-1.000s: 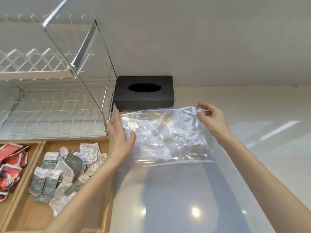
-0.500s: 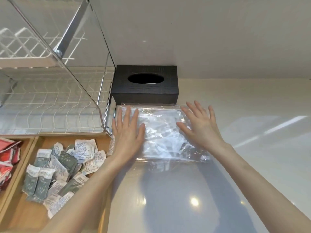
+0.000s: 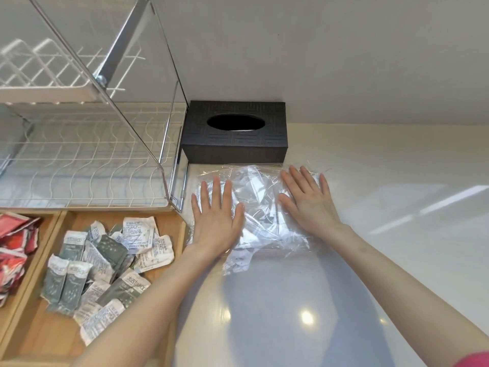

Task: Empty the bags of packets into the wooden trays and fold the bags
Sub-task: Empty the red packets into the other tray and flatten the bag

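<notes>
White and glossy, the table [image 3: 383, 207] carries our clear bag [image 3: 259, 205], spread flat just in front of the black tissue box [image 3: 234, 133]. We press our left hand [image 3: 215, 221] on the bag's left part and our right hand [image 3: 308, 202] on its right part, fingers straight and spread, gripping nothing. Left of the bag, the wooden tray [image 3: 39, 329] holds grey and white packets [image 3: 105, 260]; red packets [image 3: 13, 242] lie farther left.
</notes>
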{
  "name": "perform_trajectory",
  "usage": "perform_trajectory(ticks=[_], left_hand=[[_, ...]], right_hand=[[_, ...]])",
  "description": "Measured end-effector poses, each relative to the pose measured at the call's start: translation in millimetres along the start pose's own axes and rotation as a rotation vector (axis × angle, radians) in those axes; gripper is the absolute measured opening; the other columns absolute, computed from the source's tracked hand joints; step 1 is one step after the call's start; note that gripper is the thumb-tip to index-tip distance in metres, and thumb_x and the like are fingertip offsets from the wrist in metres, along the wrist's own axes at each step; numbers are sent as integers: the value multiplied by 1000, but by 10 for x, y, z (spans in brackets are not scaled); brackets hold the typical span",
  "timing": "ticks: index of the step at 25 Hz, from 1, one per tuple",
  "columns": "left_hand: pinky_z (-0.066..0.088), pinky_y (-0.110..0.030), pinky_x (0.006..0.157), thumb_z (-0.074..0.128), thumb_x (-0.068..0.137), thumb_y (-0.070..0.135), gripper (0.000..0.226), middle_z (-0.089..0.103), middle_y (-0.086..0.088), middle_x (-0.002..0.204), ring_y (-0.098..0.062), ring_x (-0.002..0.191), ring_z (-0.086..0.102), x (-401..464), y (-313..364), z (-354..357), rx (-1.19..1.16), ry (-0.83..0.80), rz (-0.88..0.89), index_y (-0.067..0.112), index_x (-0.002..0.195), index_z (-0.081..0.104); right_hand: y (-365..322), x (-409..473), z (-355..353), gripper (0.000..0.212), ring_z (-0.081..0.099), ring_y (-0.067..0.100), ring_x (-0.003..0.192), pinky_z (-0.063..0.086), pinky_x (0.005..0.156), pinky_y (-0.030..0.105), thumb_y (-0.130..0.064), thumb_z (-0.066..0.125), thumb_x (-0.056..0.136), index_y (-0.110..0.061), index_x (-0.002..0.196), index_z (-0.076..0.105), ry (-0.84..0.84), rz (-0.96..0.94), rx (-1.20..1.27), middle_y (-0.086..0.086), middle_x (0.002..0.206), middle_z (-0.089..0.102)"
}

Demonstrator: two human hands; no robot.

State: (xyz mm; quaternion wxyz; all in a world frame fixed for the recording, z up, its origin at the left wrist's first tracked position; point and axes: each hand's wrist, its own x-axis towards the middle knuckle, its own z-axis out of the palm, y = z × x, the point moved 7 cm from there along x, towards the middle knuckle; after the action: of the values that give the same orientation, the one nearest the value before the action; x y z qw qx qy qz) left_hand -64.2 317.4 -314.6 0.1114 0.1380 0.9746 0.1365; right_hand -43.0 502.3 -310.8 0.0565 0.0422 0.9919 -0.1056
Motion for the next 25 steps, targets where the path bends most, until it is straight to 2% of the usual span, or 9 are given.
perform_trajectory(ticks=[3, 6, 9, 11, 13, 18, 25], left_hand=[[-14, -46, 112, -8, 75, 56, 77, -10, -6, 156, -28, 141, -17, 11, 3, 7, 6, 6, 0, 21, 144, -3], [-12, -47, 112, 4, 84, 52, 68, -9, -6, 156, -28, 141, -17, 17, 7, 11, 8, -31, -14, 20, 144, -2], [-9, -50, 113, 23, 92, 45, 60, -2, -6, 156, -29, 142, -12, 31, -2, -72, -14, -72, -5, 20, 144, 7], [-5, -53, 113, 35, 90, 41, 59, 6, -6, 156, -29, 143, -5, 39, -12, -195, -42, -50, 3, 20, 142, 17], [-3, -52, 113, 39, 89, 40, 58, 12, -6, 155, -28, 143, 0, 22, -11, -336, -73, -7, -1, 20, 140, 23], [0, -49, 114, 39, 89, 42, 58, 17, -6, 154, -25, 143, 6, -150, 9, -599, -86, 42, 33, 21, 140, 23], [14, -43, 114, 35, 86, 44, 58, 28, -8, 150, -25, 140, 20, -736, -149, -983, -73, 129, 128, 19, 139, 29]], right_hand=[[-19, -11, -4, 78, 0, 15, 145, -6, 115, 44, -58, -7, 75, -28, 145, 8, 4, 0, -5, -4, 157, 8], [-35, -9, -5, 75, 2, 16, 145, -6, 115, 44, -58, -4, 78, -28, 145, 10, -1, 1, -13, -3, 157, 10], [-42, -6, -67, 57, 3, 16, 145, -9, 115, 45, -50, 18, 93, -27, 145, 14, -45, 6, -43, -2, 157, 13], [-78, -15, -177, 53, 6, 16, 145, -10, 114, 45, -42, 30, 94, -25, 143, 21, -44, 4, -48, 0, 156, 18], [-142, -43, -315, 51, 10, 16, 144, -9, 114, 45, -39, 34, 94, -24, 141, 26, -21, 11, -18, 1, 154, 22], [-402, -194, -595, 52, 14, 16, 143, -5, 115, 44, -36, 37, 93, -24, 142, 24, 19, 15, 18, 3, 154, 24], [-926, -724, -907, 52, 16, 16, 143, 4, 117, 40, -33, 41, 93, -22, 142, 26, 97, -48, 67, 2, 153, 25]])
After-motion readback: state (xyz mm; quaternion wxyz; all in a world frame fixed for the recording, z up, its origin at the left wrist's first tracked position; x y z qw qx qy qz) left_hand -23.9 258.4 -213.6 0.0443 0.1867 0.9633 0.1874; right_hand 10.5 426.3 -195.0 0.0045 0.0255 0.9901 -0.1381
